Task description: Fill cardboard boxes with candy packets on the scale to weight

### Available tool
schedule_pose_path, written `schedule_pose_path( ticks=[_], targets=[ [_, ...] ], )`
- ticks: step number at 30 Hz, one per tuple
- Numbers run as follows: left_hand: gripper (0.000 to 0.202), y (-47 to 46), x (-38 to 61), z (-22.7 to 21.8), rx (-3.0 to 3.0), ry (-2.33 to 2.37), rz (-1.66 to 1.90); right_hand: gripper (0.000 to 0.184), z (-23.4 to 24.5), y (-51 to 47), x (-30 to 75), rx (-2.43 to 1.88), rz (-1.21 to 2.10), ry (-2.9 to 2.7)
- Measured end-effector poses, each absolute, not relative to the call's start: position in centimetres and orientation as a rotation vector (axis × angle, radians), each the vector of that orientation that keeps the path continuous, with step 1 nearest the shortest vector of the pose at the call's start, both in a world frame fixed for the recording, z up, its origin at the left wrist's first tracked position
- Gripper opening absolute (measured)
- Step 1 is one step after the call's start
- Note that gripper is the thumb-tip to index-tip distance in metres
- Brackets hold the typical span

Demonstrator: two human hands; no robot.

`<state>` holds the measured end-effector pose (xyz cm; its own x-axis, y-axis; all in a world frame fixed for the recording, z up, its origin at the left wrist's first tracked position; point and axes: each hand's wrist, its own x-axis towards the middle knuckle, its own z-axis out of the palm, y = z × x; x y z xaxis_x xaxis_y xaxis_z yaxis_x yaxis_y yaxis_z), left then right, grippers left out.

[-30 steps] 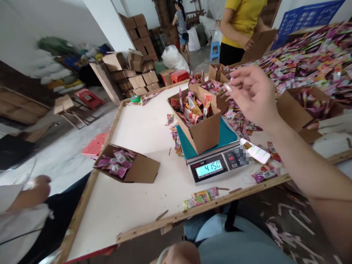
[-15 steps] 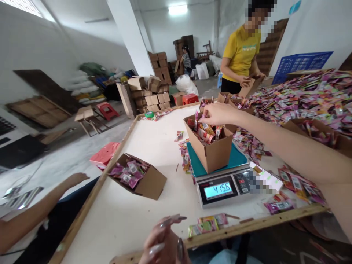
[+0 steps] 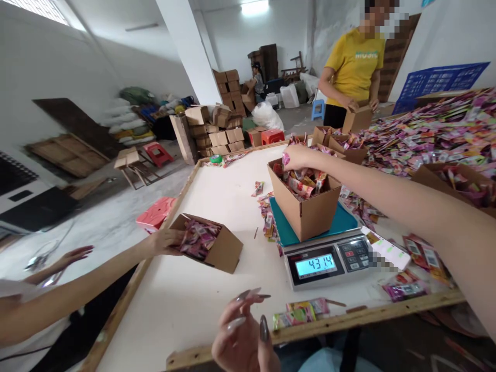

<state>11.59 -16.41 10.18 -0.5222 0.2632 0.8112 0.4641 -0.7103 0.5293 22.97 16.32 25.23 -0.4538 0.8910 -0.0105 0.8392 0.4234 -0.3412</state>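
My right hand [image 3: 296, 159] reaches into an open cardboard box [image 3: 315, 209] of small wrapped packets [image 3: 300, 185]. Its fingers bend down among them, partly hidden, closed about a small purple packet [image 3: 285, 159]. Beneath the box is a digital scale [image 3: 351, 256] with a teal platform; its display reads 431.4. My left hand [image 3: 246, 328] hovers by the near table edge, palm up, fingers loosely curled and apart, with nothing in it. Two flat green and pink packets [image 3: 296, 315] lie to its right.
From the left, another person's hand [image 3: 166, 242] grips a tilted box of purple packets [image 3: 222, 248]. A phone [image 3: 387, 248] rests against the scale's right side. Loose packets [image 3: 437, 139] heap at the right. Across the table, a person in yellow [image 3: 354, 72] handles a box.
The scale reading rises from 415.6 to 431.4. My right hand has lowered into the box. Another person's hand has come onto the left box. My view has shifted slightly.
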Motion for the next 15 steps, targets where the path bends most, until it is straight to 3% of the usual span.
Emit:
schedule_pose_path(
  ticks=[9, 15],
  targets=[
    [0.042, -15.6, 10.6, 9.5, -1.516, -1.176, -2.384, 0.035, 26.7, 17.7, 27.3, -1.26, 1.098, -1.945],
    [0.04, -15.0, 10.3, 9.5, -1.517, -1.174, -2.418, 0.037, 26.9, 19.4, 29.8, -1.035, 1.118, -1.75]
  ],
)
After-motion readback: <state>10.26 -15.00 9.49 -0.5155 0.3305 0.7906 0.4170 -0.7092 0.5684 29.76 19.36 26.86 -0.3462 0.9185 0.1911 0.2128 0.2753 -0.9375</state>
